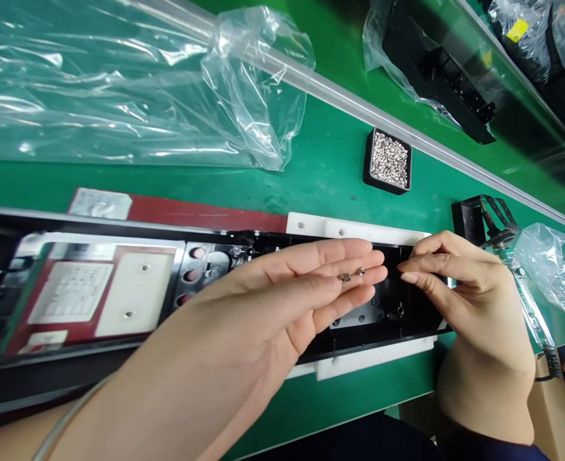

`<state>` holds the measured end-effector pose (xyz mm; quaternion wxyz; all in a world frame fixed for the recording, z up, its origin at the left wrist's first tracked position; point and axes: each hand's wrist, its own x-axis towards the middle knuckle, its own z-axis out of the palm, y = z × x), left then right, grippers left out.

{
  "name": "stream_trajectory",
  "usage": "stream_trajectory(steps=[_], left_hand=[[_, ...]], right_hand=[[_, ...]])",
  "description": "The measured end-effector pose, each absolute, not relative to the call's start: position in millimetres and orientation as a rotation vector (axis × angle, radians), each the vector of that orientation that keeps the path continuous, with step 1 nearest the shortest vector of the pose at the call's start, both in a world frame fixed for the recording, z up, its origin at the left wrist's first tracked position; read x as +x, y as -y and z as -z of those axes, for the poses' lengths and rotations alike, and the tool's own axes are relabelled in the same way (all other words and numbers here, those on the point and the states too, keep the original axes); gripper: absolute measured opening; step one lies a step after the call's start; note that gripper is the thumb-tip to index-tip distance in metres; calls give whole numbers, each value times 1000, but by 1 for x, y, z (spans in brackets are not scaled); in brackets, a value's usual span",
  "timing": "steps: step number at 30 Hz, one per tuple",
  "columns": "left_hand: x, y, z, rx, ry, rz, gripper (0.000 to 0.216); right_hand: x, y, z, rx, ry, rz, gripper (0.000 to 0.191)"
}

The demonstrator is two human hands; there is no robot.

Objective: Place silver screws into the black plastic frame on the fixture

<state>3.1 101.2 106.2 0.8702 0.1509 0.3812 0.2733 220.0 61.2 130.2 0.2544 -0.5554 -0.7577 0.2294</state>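
Green mat (330, 160) beneath clear plastic (119, 83)

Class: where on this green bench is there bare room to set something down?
Bare mat lies between the plastic bag, the screw tray and the long black panel. A strip lies between tray and white fixture. It is crowded around both hands.

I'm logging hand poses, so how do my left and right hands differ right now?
The left hand lies flat and palm-up with small screws on its fingers; the right hand is curled, fingers pinched together and pointing at those screws. The left carries screws; whether the right grips one cannot be told. Both are bare and hover over the black housing.
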Motion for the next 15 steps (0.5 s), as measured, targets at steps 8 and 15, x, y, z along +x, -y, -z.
stream_trajectory(steps=[8,15], left_hand=[[2,-102,-106,333,-825,-583,10],[2,-102,-104,341,-838,-556,15]], right_hand=[[220,-61,-132,-1576,1860,-799,6],[216,-61,-127,-1632,1798,-739,3]])
